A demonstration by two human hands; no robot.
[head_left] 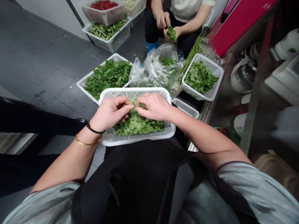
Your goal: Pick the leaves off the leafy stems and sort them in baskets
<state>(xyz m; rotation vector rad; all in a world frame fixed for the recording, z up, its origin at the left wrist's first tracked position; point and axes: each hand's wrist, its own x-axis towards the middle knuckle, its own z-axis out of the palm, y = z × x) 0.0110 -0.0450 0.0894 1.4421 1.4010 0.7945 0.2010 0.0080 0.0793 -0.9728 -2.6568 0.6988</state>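
Note:
A white perforated basket (130, 93) rests on my lap, holding a heap of green leafy stems (137, 124). Both hands hover over it. My left hand (111, 112) pinches a thin green stem with fingers closed. My right hand (155, 106) is closed on the other end of the same stem, fingertips almost meeting the left ones above the heap.
A basket of picked leaves (106, 76) lies ahead on the floor, a clear plastic bag of greens (163, 70) beside it, another leaf basket (202, 77) to the right. Another person's hands (167, 26) work a sprig beyond. Baskets of green beans (108, 31) and red produce (104, 6) stand far back.

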